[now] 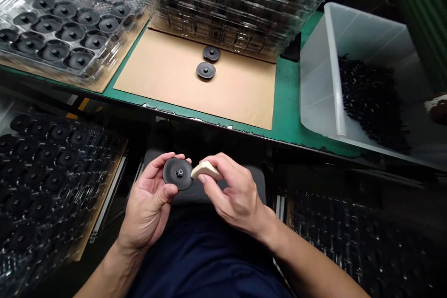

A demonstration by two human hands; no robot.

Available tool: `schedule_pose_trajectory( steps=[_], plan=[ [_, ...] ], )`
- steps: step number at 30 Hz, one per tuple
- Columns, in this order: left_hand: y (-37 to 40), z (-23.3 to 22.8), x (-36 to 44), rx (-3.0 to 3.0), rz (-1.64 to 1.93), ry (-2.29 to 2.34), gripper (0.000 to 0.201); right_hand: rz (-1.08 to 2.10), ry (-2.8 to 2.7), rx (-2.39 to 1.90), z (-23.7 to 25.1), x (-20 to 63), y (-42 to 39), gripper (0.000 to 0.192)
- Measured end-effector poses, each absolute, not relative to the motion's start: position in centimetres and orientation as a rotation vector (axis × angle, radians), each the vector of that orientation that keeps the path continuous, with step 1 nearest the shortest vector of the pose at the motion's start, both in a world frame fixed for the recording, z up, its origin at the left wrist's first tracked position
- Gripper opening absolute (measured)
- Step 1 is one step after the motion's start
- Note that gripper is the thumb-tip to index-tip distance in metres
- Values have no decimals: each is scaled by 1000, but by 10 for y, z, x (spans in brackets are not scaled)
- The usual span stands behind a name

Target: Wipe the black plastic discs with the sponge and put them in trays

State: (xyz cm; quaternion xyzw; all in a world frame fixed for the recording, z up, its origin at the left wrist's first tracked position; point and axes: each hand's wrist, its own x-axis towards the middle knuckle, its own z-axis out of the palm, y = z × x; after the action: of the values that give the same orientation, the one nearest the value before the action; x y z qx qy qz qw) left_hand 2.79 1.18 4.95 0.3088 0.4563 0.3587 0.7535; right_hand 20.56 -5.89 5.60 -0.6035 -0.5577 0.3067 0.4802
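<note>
My left hand grips a round black disc-shaped part by its edge, thumb on the near side and fingers behind. A small raised stud stands at the disc's centre, facing me. My right hand pinches a cream-coloured block, whose kind I cannot make out. The block's tip is at the right rim of the disc. Both hands are above my lap, in front of the bench edge. On the cardboard sheet lie two similar discs, a nearer one and a farther one.
A clear tray of black discs rests at the bench's left. Stacked clear trays stand behind the cardboard. To the right is a translucent bin holding black pieces. Lower left, another tray of discs sits below bench height.
</note>
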Motion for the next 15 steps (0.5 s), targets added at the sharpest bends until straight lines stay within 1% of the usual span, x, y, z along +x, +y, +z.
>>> schedule_pose_trajectory(
  steps=[3,6,10,15],
  plan=[
    [11,51,29,688,780,990,65,798,-1373,-1460,58,206,-60,10],
    [10,53,29,666,792,977,62,742,-1384,-1482,59,205,-61,9],
    [10,54,29,640,806,924,56,745,-1369,-1457,60,203,-61,7],
    [8,54,29,644,818,906,54,734,-1340,-1468,61,199,-60,8]
  ],
)
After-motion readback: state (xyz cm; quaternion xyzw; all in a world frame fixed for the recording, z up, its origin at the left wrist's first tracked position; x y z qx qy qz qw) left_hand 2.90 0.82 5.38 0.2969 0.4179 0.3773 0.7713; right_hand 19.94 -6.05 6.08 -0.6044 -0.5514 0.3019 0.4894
